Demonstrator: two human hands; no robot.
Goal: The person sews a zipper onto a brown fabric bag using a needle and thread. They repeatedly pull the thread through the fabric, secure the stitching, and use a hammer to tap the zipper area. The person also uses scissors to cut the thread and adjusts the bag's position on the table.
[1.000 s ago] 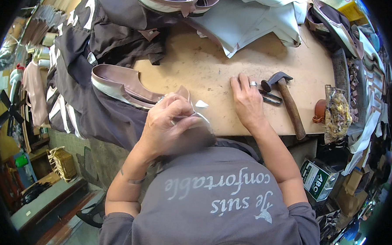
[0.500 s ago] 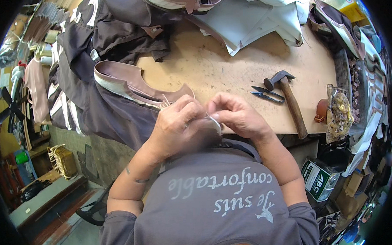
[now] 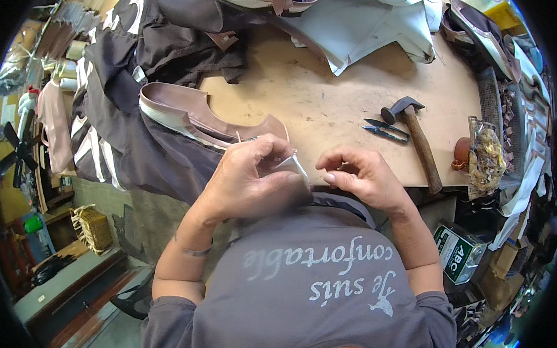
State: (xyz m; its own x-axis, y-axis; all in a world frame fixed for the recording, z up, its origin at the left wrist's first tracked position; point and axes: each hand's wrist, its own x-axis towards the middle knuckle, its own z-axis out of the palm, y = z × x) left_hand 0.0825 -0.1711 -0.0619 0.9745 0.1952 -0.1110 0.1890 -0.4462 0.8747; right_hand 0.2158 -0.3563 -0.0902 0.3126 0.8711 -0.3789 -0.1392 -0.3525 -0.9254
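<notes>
My left hand [image 3: 254, 181] is closed on a white-edged shoe piece [image 3: 300, 167], whose pale rim sticks out past the thumb and forefinger. A brownish-pink shoe upper [image 3: 226, 124] with white lining lies just beyond that hand. Whether the two are joined is hidden by my fingers. To the right, a small gap away from the white edge, my right hand [image 3: 366, 177] has its fingers curled, thumb and forefinger close together. Anything pinched there is too small to make out.
A hammer [image 3: 419, 140] and thread snips [image 3: 385, 131] lie on the tabletop to the right. Beyond are white sheet material [image 3: 372, 36] and another shoe upper [image 3: 471, 32]. Dark fabric [image 3: 127, 118] heaps along the left. At right stand a brown pot [image 3: 461, 152] and a grey tray [image 3: 488, 102].
My right hand has drawn away to the right from the white edge it was touching. My left hand keeps its hold, and more of the white edge shows. The whole view has shifted slightly.
</notes>
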